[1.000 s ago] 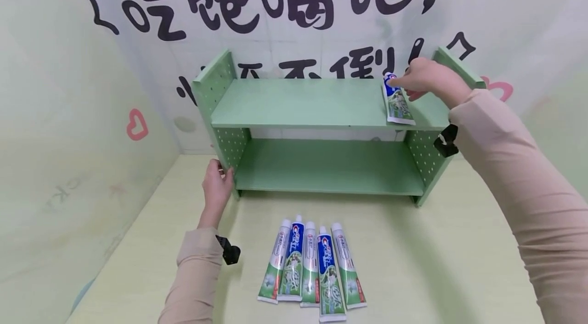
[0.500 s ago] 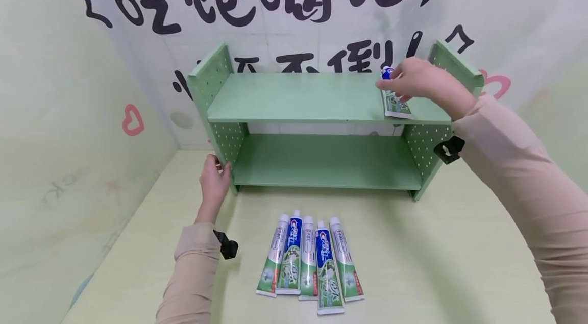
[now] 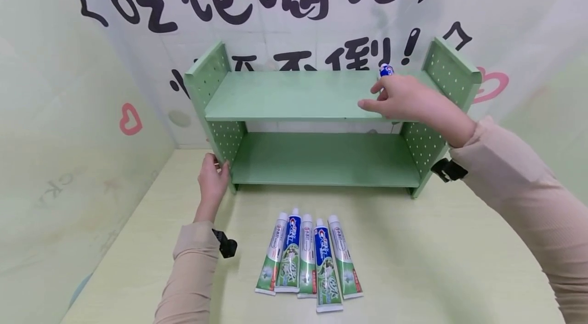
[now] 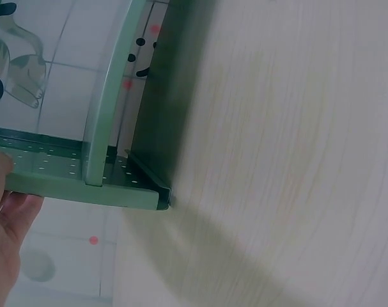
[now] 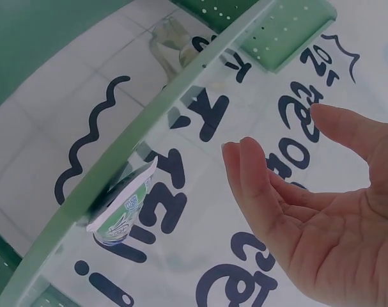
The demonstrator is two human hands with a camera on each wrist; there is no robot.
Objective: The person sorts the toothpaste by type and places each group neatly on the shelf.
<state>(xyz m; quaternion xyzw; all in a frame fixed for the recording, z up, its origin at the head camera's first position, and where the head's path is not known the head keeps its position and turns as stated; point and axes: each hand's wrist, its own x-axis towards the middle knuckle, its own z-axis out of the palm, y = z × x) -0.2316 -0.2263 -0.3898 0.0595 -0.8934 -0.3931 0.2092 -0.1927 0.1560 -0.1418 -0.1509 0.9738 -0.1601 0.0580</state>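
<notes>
A green two-tier shelf (image 3: pixel 298 99) stands on the table. Its left side panel is gripped low down by my left hand (image 3: pixel 213 181), thumb at the front edge in the left wrist view. My right hand (image 3: pixel 409 97) hovers over the right part of the top board, thumb and fingers apart and holding nothing. Behind it a blue-and-green toothpaste tube (image 3: pixel 386 70) lies on that board, mostly hidden in the head view; its flat end (image 5: pixel 124 208) shows in the right wrist view, separate from the fingers. Several toothpaste tubes (image 3: pixel 327 268), blue-green and silver-green, lie fanned out in front.
The lower board (image 3: pixel 326 158) sits between perforated side panels (image 3: pixel 419 153). Behind the shelf rises a white wall (image 3: pixel 275 38) with large black characters. The pale table (image 3: pixel 436 263) reaches out on both sides of the tubes.
My right hand has let go of the toothpaste tube on the top board and moved forward and left, its fingers spreading. The left hand keeps its hold. The head view shifts slightly.
</notes>
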